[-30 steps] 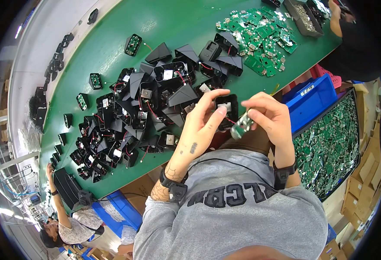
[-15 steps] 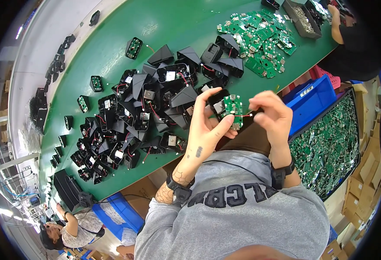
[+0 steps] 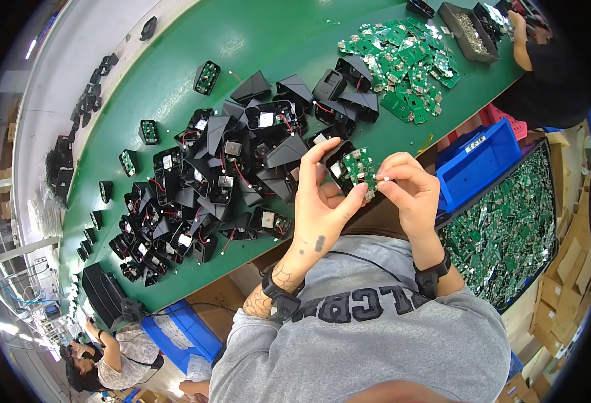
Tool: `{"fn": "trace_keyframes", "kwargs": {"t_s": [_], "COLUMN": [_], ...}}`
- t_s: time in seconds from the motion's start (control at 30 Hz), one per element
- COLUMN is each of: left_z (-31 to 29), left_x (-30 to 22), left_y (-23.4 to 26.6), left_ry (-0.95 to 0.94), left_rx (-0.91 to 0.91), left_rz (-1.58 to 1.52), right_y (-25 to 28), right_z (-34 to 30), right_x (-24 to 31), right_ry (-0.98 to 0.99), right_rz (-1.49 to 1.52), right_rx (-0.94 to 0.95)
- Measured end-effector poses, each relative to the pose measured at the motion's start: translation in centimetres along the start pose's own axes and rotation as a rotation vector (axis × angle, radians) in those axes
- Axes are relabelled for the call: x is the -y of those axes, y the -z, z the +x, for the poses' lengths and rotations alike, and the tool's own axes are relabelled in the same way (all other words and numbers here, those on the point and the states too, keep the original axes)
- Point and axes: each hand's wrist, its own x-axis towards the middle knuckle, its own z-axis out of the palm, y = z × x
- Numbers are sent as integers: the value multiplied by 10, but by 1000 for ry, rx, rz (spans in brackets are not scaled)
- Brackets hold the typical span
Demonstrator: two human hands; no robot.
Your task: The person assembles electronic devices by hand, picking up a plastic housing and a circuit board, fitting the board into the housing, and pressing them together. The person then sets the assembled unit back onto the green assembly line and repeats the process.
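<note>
My left hand (image 3: 323, 201) is closed around a black plastic housing (image 3: 336, 169) and a green circuit board (image 3: 360, 168). Its thumb presses on the board's lower edge, and the board sits tilted in front of the housing's opening. With finger and thumb pinched together, my right hand (image 3: 409, 187) grips a thin red wire lead that ends in a small white connector (image 3: 387, 178), close to the board's right edge. Just beyond my left hand lies a heap of black housings (image 3: 285, 151), many with red wires and metal parts inside.
Loose green boards (image 3: 409, 64) are piled at the far right, near a grey box of small metal parts (image 3: 470, 33). Right of me are a blue bin (image 3: 480, 164) and a large tray of boards (image 3: 503, 228). Co-workers are at far right and lower left (image 3: 131, 356).
My right hand has come left and closed its fingers on the wire near the board. The board has tilted a little in my left hand.
</note>
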Motion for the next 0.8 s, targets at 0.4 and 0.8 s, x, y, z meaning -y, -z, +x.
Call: {"fn": "trace_keyframes", "kwargs": {"t_s": [0.4,0.8], "left_z": [6,7], "left_x": [14,9], "left_y": [17,27], "left_ry": [-584,-669], "left_rx": [43,113], "left_rz": [674,786], "right_y": [-4,-9], "right_z": [9,3], "right_x": [17,22], "right_ry": [-459,-554], "right_rz": [21,6], "right_rx": [198,194]}}
